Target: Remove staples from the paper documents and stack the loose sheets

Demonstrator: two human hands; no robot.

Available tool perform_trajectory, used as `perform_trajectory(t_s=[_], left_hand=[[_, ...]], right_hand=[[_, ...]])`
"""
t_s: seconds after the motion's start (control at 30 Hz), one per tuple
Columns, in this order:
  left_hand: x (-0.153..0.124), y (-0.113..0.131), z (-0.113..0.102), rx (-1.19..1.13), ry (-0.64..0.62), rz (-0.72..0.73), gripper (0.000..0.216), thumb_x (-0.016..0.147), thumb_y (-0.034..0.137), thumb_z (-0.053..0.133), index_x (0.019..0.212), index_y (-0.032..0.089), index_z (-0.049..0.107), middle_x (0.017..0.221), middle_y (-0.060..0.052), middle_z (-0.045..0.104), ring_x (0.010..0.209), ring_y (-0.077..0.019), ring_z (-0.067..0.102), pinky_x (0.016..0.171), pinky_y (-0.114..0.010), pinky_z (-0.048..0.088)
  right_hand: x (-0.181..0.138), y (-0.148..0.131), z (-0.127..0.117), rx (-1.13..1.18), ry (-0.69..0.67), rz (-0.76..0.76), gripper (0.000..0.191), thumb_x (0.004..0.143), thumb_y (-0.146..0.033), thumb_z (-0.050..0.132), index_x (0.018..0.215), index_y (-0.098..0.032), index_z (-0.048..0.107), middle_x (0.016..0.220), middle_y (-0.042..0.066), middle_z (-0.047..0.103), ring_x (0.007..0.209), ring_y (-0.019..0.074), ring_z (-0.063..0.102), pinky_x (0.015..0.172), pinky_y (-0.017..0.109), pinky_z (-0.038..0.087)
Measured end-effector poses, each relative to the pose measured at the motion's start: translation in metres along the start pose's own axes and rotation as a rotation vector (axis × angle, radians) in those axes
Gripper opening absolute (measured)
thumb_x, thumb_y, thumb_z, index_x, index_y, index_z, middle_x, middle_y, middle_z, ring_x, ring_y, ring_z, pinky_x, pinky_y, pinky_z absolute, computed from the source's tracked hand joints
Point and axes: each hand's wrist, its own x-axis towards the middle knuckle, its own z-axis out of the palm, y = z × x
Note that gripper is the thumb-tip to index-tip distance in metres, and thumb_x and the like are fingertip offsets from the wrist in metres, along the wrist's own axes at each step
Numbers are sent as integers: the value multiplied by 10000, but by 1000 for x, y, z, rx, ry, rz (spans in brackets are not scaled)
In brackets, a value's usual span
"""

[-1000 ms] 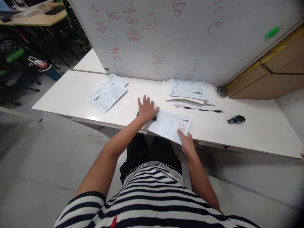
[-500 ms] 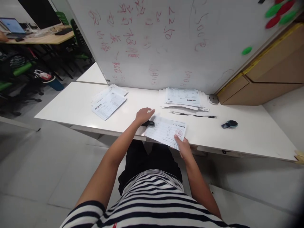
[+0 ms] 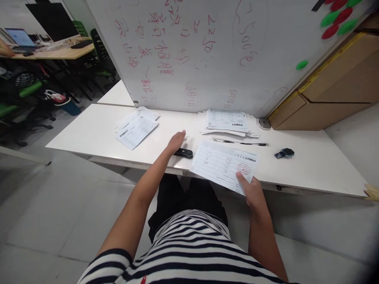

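My right hand [image 3: 255, 194] grips a pale printed sheet [image 3: 222, 163] at its right corner, thumb on top beside a red round stamp. The sheet is held over the desk's front edge; whether it is one sheet or several I cannot tell. A black stapler [image 3: 185, 153] lies near that edge, just left of the sheet. My left hand [image 3: 177, 142] is over the desk right behind the stapler, fingers stretched out and nothing in them. Part of the stapler is hidden by my left wrist.
A thick stack of printed papers [image 3: 227, 121] sits against the whiteboard [image 3: 219, 71]. Fewer sheets [image 3: 137, 130] lie fanned out at the left. A pen [image 3: 241, 142] and a dark watch-like object [image 3: 284, 153] lie to the right. Cardboard boxes [image 3: 322, 110] stand at the back right.
My right hand has drawn the sheet to the right, away from the stapler, which now shows more fully. My left hand has shifted slightly left. The view has turned a little.
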Motion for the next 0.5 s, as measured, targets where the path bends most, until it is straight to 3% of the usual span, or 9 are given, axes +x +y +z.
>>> perform_trajectory(t_s=[0.07,0.13,0.27,0.5], left_hand=[[0,0,0,-12,10,-1,593,888,666,268,1074,219,611,1246,-70,621,1147,-218,551,969,-319,412],[-1,0,-1,-27,14,0,581,889,659,278,1077,221,611,1262,-65,613,1157,-216,547,979,-316,408],[-2,0,-2,-44,14,-4,567,899,642,278,1088,223,610,1285,-63,600,1179,-219,533,982,-313,407],[-1,-2,0,-1,55,41,555,913,630,270,1015,209,617,1178,-70,640,1101,-227,566,941,-333,429]], right_hand=[[1,0,-11,9,14,-67,496,705,-516,729,1049,-161,682,1066,85,719,958,270,676,819,375,574],[3,0,-16,-57,15,-69,521,701,-542,724,1042,-149,697,1109,102,707,1047,297,647,936,431,516],[5,6,-14,-202,56,-43,564,716,-586,688,1051,-132,706,1108,124,706,1075,319,634,974,472,479],[4,15,-20,-207,74,-64,552,714,-592,684,1017,-133,718,1081,119,716,1061,318,641,964,470,479]])
